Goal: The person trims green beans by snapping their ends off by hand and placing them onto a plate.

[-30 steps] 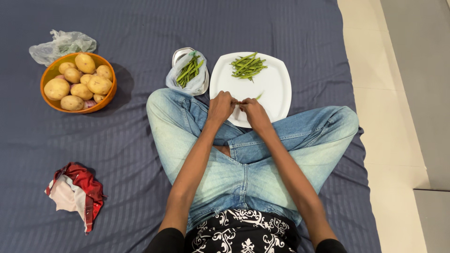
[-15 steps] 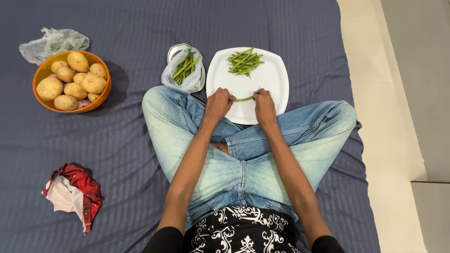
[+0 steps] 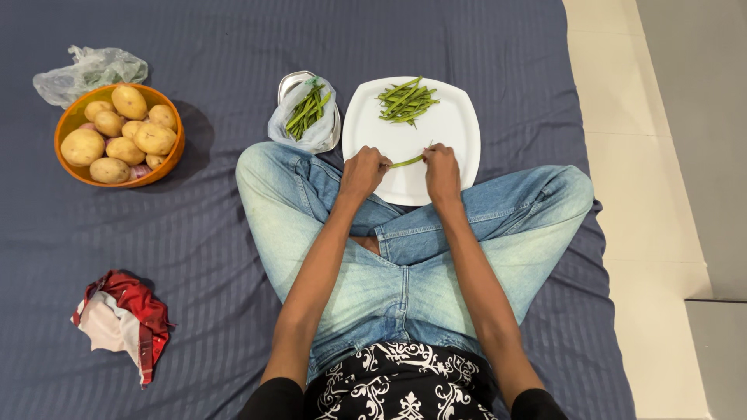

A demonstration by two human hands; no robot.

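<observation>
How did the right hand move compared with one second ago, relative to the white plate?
Yes. The right hand moved rightward and further over the white plate, away from the left hand, so the green bean now shows stretched between them.

You are viewing an evenly lit, sharp frame with no motion blur. Light is soft and diffuse. The orange bowl point(image 3: 119, 135) casts a soft shadow toward 3 o'clock onto the blue sheet point(image 3: 218, 257). The white plate point(image 3: 459, 136) is the brightest surface, close to overexposed yet free of hard glare. The pale floor point(image 3: 661, 155) at 3 o'clock reads bright. Expect mild wide-angle stretching toward the frame edges.
</observation>
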